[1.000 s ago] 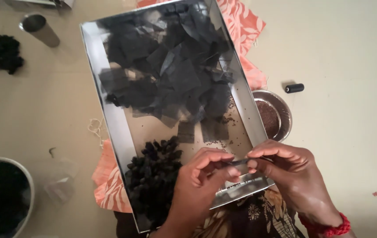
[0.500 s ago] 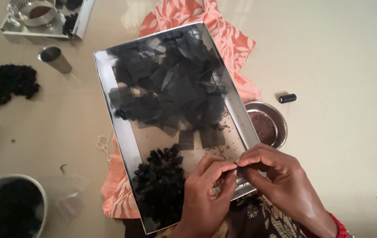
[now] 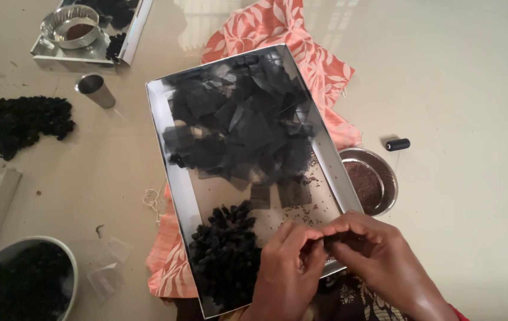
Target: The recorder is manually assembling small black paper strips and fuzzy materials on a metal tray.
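Both hands (image 3: 325,249) pinched together on small dark piece (image 3: 338,239), possibly netting, over steel tray (image 3: 171,178).

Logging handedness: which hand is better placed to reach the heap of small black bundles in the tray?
Probably left: the left hand lies right beside the bundles; the right hand sits farther off.

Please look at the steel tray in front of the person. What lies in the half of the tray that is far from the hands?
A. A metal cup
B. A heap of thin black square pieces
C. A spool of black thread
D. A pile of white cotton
B: the far half of the steel tray is covered with overlapping thin black square pieces, while both hands work at its near edge.
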